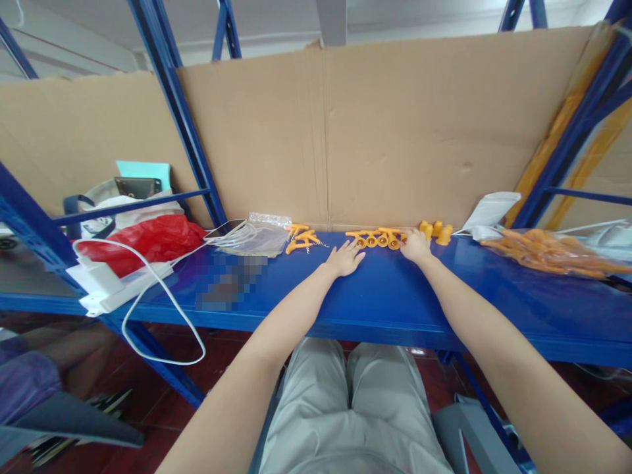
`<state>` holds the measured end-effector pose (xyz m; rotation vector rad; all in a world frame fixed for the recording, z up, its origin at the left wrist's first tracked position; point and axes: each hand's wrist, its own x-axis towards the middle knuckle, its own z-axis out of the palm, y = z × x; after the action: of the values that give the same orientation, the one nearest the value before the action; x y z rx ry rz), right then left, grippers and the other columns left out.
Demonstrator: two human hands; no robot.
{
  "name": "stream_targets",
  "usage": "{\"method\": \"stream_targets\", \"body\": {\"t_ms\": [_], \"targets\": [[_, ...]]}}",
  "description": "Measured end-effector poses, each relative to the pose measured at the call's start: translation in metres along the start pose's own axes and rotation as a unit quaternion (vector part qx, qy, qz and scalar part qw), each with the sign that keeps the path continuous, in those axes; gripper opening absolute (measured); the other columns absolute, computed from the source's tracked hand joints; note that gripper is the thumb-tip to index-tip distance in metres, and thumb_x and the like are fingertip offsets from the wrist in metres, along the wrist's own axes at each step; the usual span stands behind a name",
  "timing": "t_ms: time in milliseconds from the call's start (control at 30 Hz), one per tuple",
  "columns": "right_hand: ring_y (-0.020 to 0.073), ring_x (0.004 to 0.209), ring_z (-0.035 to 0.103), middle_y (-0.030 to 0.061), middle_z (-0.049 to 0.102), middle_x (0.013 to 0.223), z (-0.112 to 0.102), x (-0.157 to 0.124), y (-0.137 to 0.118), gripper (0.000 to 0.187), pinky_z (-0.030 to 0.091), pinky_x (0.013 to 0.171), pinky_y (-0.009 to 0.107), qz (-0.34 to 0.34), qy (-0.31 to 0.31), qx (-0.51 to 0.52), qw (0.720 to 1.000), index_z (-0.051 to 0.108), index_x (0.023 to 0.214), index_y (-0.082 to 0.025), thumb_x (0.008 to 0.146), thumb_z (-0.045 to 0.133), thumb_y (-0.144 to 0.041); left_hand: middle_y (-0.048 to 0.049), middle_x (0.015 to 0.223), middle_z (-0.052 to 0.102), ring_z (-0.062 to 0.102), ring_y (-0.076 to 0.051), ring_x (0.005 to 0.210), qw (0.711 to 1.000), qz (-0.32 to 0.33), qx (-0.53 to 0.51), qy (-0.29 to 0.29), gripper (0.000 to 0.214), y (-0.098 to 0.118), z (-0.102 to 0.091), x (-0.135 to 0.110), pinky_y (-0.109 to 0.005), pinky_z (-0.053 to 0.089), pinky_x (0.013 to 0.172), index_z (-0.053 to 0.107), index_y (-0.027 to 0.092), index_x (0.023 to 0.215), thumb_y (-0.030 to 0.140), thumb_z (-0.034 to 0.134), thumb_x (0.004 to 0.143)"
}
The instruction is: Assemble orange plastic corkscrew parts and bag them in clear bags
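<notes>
A row of orange plastic parts (383,241), with round open ends facing me and branched pieces behind, lies on the blue shelf top (390,296) near the cardboard. At the row's left end, my left hand (345,259) rests flat with fingers spread, its fingertips beside the nearest ring. My right hand (416,245) is at the other end, fingers bent around the last orange part; its fingertips are partly hidden. Several orange caps (436,232) stand just right of that hand. Left of the row sit loose orange branched pieces (301,238) with small screw-like bits.
A clear bag of orange parts (548,253) lies at the right. Clear plastic bags (259,236), a white power strip (118,286) with cables and a red bag (148,242) are at the left. Cardboard (419,131) walls the back; blue posts (190,125) frame the shelf.
</notes>
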<state>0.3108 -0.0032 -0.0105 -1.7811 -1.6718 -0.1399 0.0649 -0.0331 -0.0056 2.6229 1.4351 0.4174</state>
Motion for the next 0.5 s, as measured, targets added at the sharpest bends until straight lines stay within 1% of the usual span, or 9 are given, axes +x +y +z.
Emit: {"method": "stream_targets", "body": {"t_ms": [67, 100, 200, 367, 500], "targets": [[0.0383, 0.12, 0.057, 0.0184, 0.065, 0.12, 0.001, 0.003, 0.003, 0.032, 0.047, 0.099, 0.055, 0.039, -0.02, 0.03, 0.999, 0.068, 0.11, -0.018, 0.078, 0.064, -0.019, -0.0054, 0.161, 0.022, 0.018, -0.029, 0.149, 1.0, -0.004, -0.005, -0.004, 0.053, -0.001, 0.001, 0.001, -0.06, 0.023, 0.115, 0.036, 0.03, 0.149, 0.045, 0.027, 0.099], [0.037, 0.117, 0.06, 0.0177, 0.067, 0.116, 0.002, 0.004, 0.006, 0.028, 0.048, 0.099, 0.052, 0.047, -0.032, 0.055, 0.997, 0.069, 0.105, -0.017, 0.077, 0.065, -0.017, -0.0051, 0.161, 0.022, 0.018, -0.029, 0.149, 1.0, -0.008, -0.007, -0.006, 0.052, -0.002, 0.001, 0.001, -0.06, 0.023, 0.115, 0.037, 0.03, 0.149, 0.045, 0.027, 0.099], [0.0325, 0.107, 0.066, 0.0146, 0.071, 0.107, 0.007, 0.009, 0.014, 0.022, 0.052, 0.096, 0.047, 0.041, -0.046, 0.124, 0.99, 0.07, 0.097, -0.018, 0.076, 0.063, -0.015, -0.0045, 0.161, 0.023, 0.018, -0.029, 0.149, 1.0, -0.023, -0.016, -0.004, 0.052, -0.003, 0.001, 0.002, -0.059, 0.024, 0.115, 0.039, 0.03, 0.147, 0.045, 0.026, 0.099], [0.0282, 0.098, 0.069, 0.0138, 0.072, 0.105, 0.009, 0.009, 0.02, 0.028, 0.054, 0.093, 0.045, 0.048, -0.046, 0.241, 0.968, 0.069, 0.099, -0.018, 0.072, 0.063, -0.01, -0.0042, 0.16, 0.026, 0.019, -0.028, 0.149, 0.999, -0.028, -0.03, 0.009, 0.05, -0.005, 0.002, 0.004, -0.057, 0.026, 0.115, 0.042, 0.029, 0.146, 0.043, 0.027, 0.1], [0.0287, 0.096, 0.069, 0.0125, 0.073, 0.1, 0.004, 0.005, 0.017, 0.029, 0.053, 0.094, 0.046, 0.048, -0.046, 0.263, 0.962, 0.069, 0.099, -0.018, 0.071, 0.065, -0.011, -0.0051, 0.161, 0.023, 0.017, -0.027, 0.149, 0.999, -0.029, -0.026, 0.003, 0.052, -0.006, 0.003, 0.005, -0.056, 0.025, 0.115, 0.04, 0.026, 0.147, 0.042, 0.025, 0.1]]}}
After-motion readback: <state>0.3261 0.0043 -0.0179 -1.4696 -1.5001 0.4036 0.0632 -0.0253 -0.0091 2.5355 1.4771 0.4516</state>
